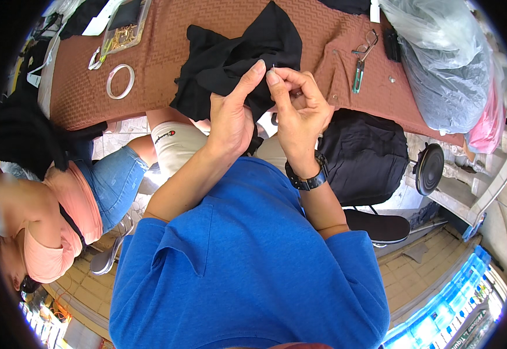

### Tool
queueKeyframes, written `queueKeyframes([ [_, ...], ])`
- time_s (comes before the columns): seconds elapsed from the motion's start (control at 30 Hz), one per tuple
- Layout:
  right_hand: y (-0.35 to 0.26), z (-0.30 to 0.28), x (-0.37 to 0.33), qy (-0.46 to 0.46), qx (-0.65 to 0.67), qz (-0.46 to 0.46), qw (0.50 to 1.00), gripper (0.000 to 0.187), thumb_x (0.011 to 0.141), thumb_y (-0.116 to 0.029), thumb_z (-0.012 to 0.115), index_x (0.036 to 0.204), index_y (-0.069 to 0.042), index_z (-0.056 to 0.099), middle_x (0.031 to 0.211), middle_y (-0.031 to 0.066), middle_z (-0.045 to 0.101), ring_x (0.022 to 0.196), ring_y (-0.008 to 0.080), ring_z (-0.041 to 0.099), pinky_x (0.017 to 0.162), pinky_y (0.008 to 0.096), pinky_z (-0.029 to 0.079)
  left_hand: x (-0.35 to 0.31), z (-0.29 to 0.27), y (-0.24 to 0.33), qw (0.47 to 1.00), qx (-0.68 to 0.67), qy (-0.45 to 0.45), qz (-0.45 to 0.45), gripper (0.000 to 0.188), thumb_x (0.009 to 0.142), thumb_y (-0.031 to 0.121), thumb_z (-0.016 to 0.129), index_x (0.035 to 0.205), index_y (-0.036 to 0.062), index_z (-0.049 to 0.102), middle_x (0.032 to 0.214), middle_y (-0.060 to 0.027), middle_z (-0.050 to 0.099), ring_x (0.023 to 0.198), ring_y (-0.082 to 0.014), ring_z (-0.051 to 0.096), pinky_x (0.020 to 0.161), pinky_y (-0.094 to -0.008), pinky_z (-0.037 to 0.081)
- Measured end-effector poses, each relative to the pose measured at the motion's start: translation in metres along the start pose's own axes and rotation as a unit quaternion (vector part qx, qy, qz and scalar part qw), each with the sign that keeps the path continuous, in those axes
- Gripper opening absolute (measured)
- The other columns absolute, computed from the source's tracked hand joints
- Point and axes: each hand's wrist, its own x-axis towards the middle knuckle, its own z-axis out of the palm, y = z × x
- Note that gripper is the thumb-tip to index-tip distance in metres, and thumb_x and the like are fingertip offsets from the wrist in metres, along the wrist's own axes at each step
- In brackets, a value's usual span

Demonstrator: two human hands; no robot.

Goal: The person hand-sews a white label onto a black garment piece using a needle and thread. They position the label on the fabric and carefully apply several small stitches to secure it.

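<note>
A piece of black cloth (239, 49) lies bunched over the near edge of the brown-covered table. My left hand (232, 125) is closed on its near side, thumb stretched upward along the fabric and fingers partly hidden beneath it. Just to the right, my right hand (301, 107) pinches a thin, pale needle (274, 67) between thumb and forefinger, its tip pointing up. The two thumbs are close together but apart. Whether a thread runs from the needle cannot be made out.
The table (160, 43) bears a white ring (120, 81), a clear box of gold-coloured pieces (127, 36) and thread snips with teal handles (358, 75). A large full plastic bag (448, 75) stands at the right. A person in a pink top (70, 215) sits close on my left.
</note>
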Motion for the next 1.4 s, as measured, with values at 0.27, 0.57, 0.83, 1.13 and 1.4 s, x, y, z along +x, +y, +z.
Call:
queueKeyframes([
  [0.27, 0.002, 0.000, 0.000, -0.004, 0.021, 0.024, 0.999, 0.011, 0.092, -0.003, 0.073, 0.102, 0.002, 0.073, 0.087, -0.0017, 0.055, 0.072, 0.0026, 0.050, 0.060, 0.0179, 0.041, -0.001, 0.001, 0.000, 1.000, 0.003, -0.003, 0.005, 0.010, 0.096, 0.011, 0.068, 0.099, 0.0028, 0.073, 0.096, -0.0035, 0.073, 0.088, -0.0095, 0.067, 0.083, -0.0265, 0.052],
  [0.57, 0.000, -0.003, 0.000, -0.015, 0.016, 0.026, 0.999, 0.011, 0.092, -0.002, 0.073, 0.102, 0.002, 0.073, 0.087, -0.0015, 0.056, 0.074, 0.0032, 0.052, 0.063, 0.0189, 0.043, 0.001, -0.004, -0.003, 1.000, 0.010, -0.016, 0.008, 0.009, 0.097, 0.012, 0.068, 0.098, 0.0038, 0.072, 0.094, -0.0015, 0.072, 0.087, -0.0080, 0.066, 0.079, -0.0260, 0.052],
  [0.83, 0.002, -0.005, 0.001, -0.009, 0.024, 0.012, 1.000, 0.011, 0.091, -0.001, 0.074, 0.102, 0.001, 0.074, 0.086, -0.0018, 0.056, 0.073, 0.0026, 0.051, 0.061, 0.0184, 0.043, -0.002, 0.006, 0.001, 1.000, 0.024, 0.006, -0.013, 0.012, 0.099, 0.016, 0.067, 0.088, 0.0115, 0.071, 0.087, 0.0057, 0.066, 0.086, 0.0011, 0.057, 0.078, -0.0209, 0.045],
  [1.13, -0.001, -0.006, 0.000, -0.013, 0.008, 0.007, 1.000, 0.013, 0.090, 0.000, 0.073, 0.103, 0.002, 0.074, 0.086, -0.0012, 0.057, 0.074, 0.0034, 0.052, 0.062, 0.0177, 0.043, -0.001, -0.002, -0.002, 1.000, 0.015, -0.018, -0.008, 0.012, 0.098, 0.015, 0.068, 0.096, 0.0034, 0.072, 0.092, -0.0013, 0.072, 0.085, -0.0075, 0.066, 0.079, -0.0253, 0.052],
  [1.4, 0.000, -0.007, 0.000, -0.017, 0.016, 0.007, 1.000, 0.013, 0.090, 0.001, 0.074, 0.102, 0.003, 0.074, 0.085, -0.0012, 0.057, 0.073, 0.0033, 0.052, 0.063, 0.0179, 0.043, -0.001, -0.003, -0.004, 1.000, 0.019, -0.017, -0.001, 0.014, 0.098, 0.017, 0.069, 0.097, 0.0034, 0.072, 0.093, -0.0016, 0.072, 0.085, -0.0076, 0.066, 0.078, -0.0253, 0.052],
])
